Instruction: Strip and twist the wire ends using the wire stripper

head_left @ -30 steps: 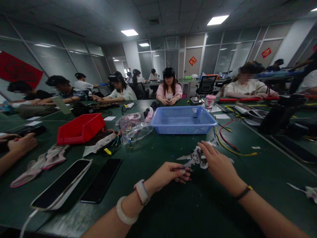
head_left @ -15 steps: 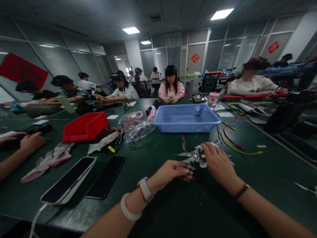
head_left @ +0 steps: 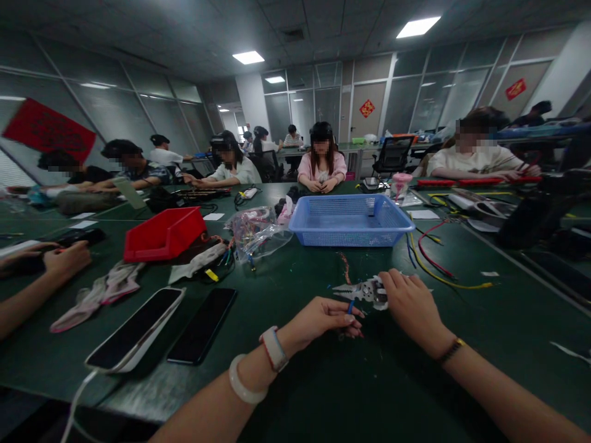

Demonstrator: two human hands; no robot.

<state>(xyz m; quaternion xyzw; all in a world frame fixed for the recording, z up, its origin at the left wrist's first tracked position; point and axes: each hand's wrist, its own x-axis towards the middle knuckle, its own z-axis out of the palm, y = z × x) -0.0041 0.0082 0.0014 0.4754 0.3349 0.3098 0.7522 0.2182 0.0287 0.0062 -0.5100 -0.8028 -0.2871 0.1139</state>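
Note:
My left hand (head_left: 330,317) is closed in a pinch on a short blue wire (head_left: 351,306), just below the jaws of the pliers. My right hand (head_left: 409,307) is wrapped round the handles of the metal wire-stripping pliers (head_left: 362,291), whose jaws point left and look closed. Behind the jaws lies a twisted reddish-brown wire (head_left: 345,268) on the green table (head_left: 277,280).
Beyond the hands are a blue basket (head_left: 351,237), a clear bag of wires (head_left: 261,237) and a red bin (head_left: 161,243). Phones (head_left: 203,326) and gloves (head_left: 99,292) lie left. Loose wires (head_left: 447,277) lie right. A co-worker's hands (head_left: 69,261) are at far left.
The pliers' jaws, which were spread apart, have come together. The whole view has shifted slightly, and a co-worker's hand at the far left has moved a little.

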